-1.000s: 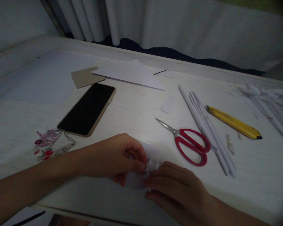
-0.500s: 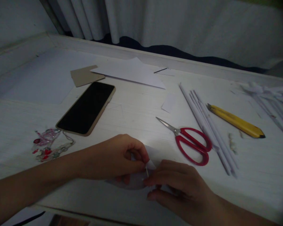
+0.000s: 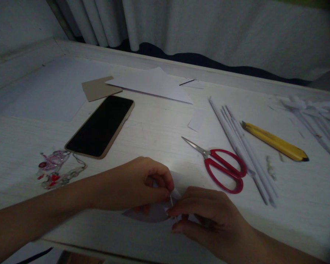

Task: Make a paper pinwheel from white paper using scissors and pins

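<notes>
At the near edge of the table [image 3: 159, 135], the left hand [image 3: 134, 185] is curled, thumb and fingers pinched closed on a paper scrap [image 3: 151, 214] lying flat there. The right hand [image 3: 206, 216] meets it fingertip to fingertip, fingers drawn together and gripping the same scrap. A thin sliver [image 3: 171, 201] stands upright between the two hands; which one holds it cannot be told.

Red scissors [image 3: 222, 168] lie just beyond the right hand, closed. A trinket [image 3: 53, 168] sits toward the left edge, a phone [image 3: 101, 125] face up behind it. Paper rolls [image 3: 242, 146] and a yellow cutter [image 3: 275, 142] lie to the right. Cardboard [image 3: 99, 88] and a white sheet [image 3: 154, 85] rest near the far edge.
</notes>
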The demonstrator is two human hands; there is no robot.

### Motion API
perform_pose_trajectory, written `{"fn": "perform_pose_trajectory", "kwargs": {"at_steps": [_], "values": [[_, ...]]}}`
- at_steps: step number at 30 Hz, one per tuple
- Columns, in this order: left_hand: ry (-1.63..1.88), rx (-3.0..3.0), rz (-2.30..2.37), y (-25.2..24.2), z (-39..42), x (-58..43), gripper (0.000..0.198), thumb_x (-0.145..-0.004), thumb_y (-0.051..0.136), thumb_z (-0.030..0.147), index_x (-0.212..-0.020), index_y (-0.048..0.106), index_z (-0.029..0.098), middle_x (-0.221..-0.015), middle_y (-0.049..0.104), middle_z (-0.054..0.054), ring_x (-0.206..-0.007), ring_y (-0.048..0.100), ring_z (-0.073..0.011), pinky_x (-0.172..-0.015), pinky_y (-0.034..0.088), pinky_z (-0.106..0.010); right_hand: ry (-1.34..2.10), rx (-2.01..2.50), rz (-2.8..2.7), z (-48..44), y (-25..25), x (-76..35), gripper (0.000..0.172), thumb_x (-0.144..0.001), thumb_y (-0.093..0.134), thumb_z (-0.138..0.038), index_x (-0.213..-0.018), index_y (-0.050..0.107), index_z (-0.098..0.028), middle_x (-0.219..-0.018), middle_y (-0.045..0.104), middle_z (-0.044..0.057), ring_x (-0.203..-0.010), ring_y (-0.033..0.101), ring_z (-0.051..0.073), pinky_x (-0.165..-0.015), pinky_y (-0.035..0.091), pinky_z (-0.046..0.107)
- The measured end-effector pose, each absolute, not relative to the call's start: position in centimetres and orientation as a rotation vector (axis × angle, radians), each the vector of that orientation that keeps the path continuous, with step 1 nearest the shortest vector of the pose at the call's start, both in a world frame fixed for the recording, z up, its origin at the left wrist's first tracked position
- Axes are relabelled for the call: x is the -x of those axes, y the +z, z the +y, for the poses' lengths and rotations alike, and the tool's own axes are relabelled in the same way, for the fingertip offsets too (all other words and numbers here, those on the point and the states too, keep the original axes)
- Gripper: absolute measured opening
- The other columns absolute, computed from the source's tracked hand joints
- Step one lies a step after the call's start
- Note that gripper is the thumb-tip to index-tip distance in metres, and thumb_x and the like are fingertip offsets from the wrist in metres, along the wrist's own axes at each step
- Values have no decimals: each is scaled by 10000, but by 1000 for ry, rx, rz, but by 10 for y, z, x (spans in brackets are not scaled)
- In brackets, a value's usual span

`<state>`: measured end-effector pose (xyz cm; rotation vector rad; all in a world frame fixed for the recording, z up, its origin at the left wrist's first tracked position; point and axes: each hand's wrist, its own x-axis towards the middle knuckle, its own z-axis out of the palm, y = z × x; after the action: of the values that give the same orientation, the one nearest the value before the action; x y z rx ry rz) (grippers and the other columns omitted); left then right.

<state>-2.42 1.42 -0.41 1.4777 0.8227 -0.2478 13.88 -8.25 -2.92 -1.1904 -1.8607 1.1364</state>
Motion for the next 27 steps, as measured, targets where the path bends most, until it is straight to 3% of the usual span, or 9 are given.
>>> {"fn": "perform_pose_trajectory", "kwargs": {"at_steps": [27], "values": [[-168,-1626,809,-13,10,23,73,-639,514,157,-671,579,169,-506,520,68,-463,469,-53,-392,319,-112,1219,1249,-1724,-80,-28,-133,120,-661,665,-196,-772,670,-149,-658,643,9,-562,558,67,-517,435,141]]}}
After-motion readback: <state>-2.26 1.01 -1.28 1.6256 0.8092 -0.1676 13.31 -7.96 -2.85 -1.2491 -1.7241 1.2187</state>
